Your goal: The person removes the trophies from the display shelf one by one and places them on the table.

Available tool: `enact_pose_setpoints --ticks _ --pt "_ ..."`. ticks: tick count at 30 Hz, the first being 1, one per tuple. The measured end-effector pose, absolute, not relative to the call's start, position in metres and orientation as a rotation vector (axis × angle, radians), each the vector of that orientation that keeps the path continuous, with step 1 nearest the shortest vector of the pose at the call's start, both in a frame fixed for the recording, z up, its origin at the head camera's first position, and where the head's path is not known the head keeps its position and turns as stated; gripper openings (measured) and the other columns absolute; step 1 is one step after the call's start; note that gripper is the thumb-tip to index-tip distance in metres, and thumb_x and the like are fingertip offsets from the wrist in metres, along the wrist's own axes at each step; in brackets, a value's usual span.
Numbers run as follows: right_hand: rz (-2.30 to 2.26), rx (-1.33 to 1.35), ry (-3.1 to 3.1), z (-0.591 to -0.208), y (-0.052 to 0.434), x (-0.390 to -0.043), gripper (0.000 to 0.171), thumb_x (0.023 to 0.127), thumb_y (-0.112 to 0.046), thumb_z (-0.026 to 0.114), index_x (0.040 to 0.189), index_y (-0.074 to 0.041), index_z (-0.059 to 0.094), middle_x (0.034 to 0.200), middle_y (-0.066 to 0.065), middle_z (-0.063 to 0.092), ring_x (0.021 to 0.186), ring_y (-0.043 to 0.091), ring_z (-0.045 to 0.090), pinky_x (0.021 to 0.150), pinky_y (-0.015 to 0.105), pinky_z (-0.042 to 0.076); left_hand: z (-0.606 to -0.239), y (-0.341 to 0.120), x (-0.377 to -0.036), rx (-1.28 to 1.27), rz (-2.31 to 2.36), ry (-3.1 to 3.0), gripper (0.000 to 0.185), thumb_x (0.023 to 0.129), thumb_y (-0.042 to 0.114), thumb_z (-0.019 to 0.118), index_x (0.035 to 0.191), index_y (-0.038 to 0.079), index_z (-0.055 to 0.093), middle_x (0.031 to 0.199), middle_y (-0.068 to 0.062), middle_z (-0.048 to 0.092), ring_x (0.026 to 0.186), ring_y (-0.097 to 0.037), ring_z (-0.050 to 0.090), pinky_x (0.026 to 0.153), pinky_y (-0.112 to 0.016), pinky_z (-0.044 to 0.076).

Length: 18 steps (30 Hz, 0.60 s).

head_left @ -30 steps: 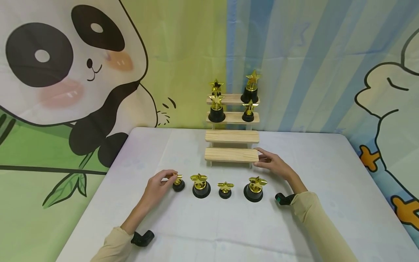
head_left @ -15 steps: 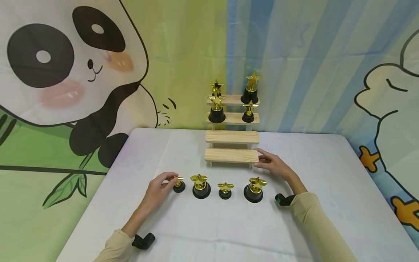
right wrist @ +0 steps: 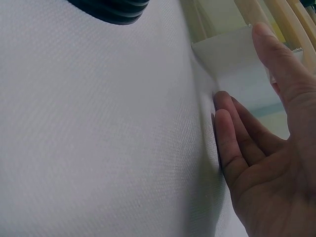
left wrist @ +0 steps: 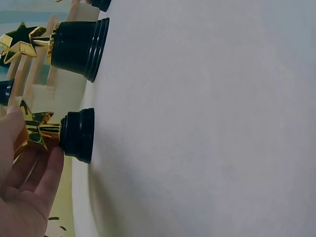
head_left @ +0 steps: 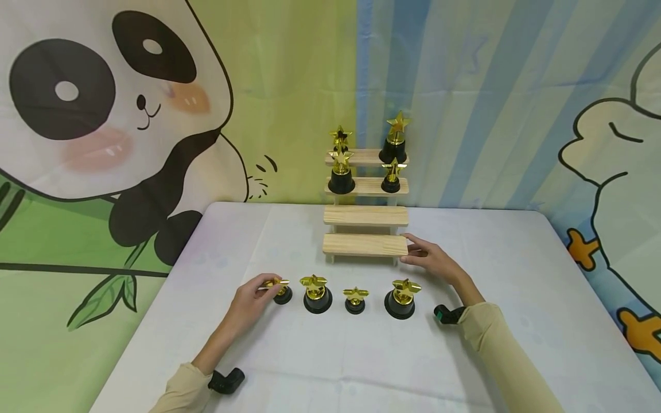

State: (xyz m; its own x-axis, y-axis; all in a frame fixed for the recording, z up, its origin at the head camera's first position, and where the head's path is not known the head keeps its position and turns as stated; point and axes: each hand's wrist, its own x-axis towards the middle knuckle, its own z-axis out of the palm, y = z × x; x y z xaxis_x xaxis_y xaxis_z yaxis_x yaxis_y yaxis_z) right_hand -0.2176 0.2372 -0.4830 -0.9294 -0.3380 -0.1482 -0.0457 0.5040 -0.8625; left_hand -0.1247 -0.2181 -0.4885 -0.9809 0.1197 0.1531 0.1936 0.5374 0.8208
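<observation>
Left hand (head_left: 252, 298) now pinching gold star of smallest trophy (head_left: 281, 291) at left end of front row, fingertips (left wrist: 52, 165) closed on star from side w/ thumb over top in wrist view; base flat on white table (head_left: 320, 367), not lifted. Vs. a sec ago: hand crept slightly right + lower onto star, trophy itself barely shifted, same spot just left of bigger trophy (head_left: 317, 293). Reads as grip being settled, pick-up prob. about to start but not begun. Right hand (head_left: 432, 258) unchanged across all three frames: fingers straight + relaxed, lying flat on table, tips touching right end of lowest wooden step (head_left: 364, 245) of tiered stand, holding nothing; looks like steadying stand. Wrist view confirms open palm beside stand's white leg (right wrist: 222, 49). Rest of row untouched: small trophy (head_left: 355, 299) mid, large trophy (head_left: 401, 298) at right, all upright, apart from each other. Upper two steps carry four trophies already; lower two steps bare, incl. second step (head_left: 365, 215). Judgement: half done, four still on table, pinched one likely next. Small base + top-heavy star, so tilt risk if pinched only at star tip.
</observation>
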Motion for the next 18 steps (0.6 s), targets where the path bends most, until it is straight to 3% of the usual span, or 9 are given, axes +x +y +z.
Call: enact_pose_setpoints --ticks 6,10,13,16,18 --pt "-1.393 -0.324 2.451 -0.481 0.238 -0.217 0.078 0.091 -0.038 0.068 0.154 -0.018 0.027 0.139 0.027 0.051 0.124 0.039 0.055 0.1 0.051 0.049 -0.483 -0.221 -0.126 -0.255 -1.423 -2.734 0.043 0.09 0.035 0.068 0.124 0.009 0.061 0.113 -0.005 0.07 0.103 -0.02 0.069 0.085 -0.028 0.058" --pt "-1.396 -0.32 2.447 -0.481 0.239 -0.218 0.077 0.091 -0.037 0.067 0.154 -0.019 0.027 0.139 0.027 0.05 0.124 0.039 0.055 0.1 0.051 0.049 -0.469 -0.226 -0.132 -0.271 -1.359 -2.711 0.042 0.097 0.035 0.059 0.129 0.008 0.057 0.117 -0.003 0.068 0.11 -0.019 0.063 0.093 -0.034 0.055" --pt "-1.388 -0.32 2.457 -0.482 0.239 -0.218 0.077 0.091 -0.037 0.067 0.154 -0.018 0.027 0.139 0.027 0.05 0.124 0.04 0.054 0.1 0.052 0.049 -0.454 -0.229 -0.141 -0.302 -1.297 -2.663 0.039 0.101 0.034 0.052 0.129 0.008 0.056 0.117 -0.006 0.068 0.109 -0.02 0.063 0.091 -0.026 0.055" --pt "-1.382 -0.308 2.459 -0.483 0.238 -0.218 0.079 0.09 -0.038 0.068 0.154 -0.017 0.027 0.14 0.028 0.05 0.125 0.04 0.054 0.101 0.052 0.048 -0.432 -0.227 -0.151 -0.32 -1.278 -2.605 0.036 0.101 0.033 0.051 0.128 0.009 0.057 0.117 -0.007 0.068 0.108 -0.02 0.063 0.087 -0.012 0.05" --pt "-1.381 -0.298 2.459 -0.483 0.238 -0.218 0.079 0.09 -0.039 0.068 0.154 -0.018 0.027 0.14 0.027 0.05 0.125 0.04 0.053 0.102 0.052 0.048 -0.416 -0.223 -0.158 -0.345 -1.28 -2.571 0.036 0.101 0.033 0.051 0.128 0.009 0.057 0.118 -0.007 0.068 0.109 -0.02 0.063 0.087 -0.009 0.048"
